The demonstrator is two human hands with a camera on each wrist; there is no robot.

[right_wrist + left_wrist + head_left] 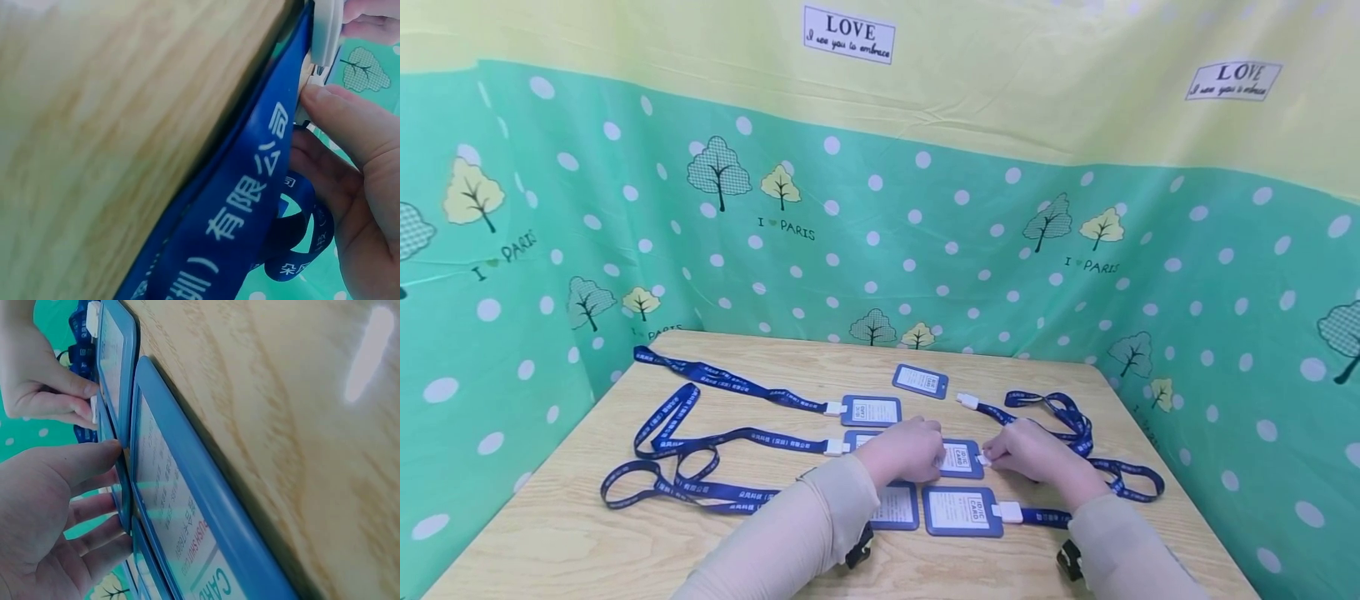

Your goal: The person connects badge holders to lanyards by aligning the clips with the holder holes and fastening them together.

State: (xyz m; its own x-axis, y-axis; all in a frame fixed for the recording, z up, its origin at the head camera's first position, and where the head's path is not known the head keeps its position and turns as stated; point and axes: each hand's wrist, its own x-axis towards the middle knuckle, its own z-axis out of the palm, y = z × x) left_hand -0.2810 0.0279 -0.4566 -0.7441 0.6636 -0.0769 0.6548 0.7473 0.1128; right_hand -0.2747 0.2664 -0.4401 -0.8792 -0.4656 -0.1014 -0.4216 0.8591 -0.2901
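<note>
Around the middle of the table, my left hand (910, 450) holds a blue card holder (961, 460) by its edges, thumb on the near side and fingers on the far side. It lies in the right-hand column of holders, its ID/IC card facing up. At its right end my right hand (1033, 450) pinches a small white clip (984, 459) between thumb and fingers. In the right wrist view the thumb presses on that clip (319, 78); its lanyard is mostly hidden behind the hand. Nearest in front lies another card holder (964, 511) with a white buckle (1009, 512).
At the back lies a card holder (920, 381) apart from its lanyard's white clip (967, 401). On the left, several blue lanyards (722, 375) spread out, joined to holders (871, 411). More lanyard loops (1060, 410) lie right. A patterned cloth (880, 208) hangs behind the table.
</note>
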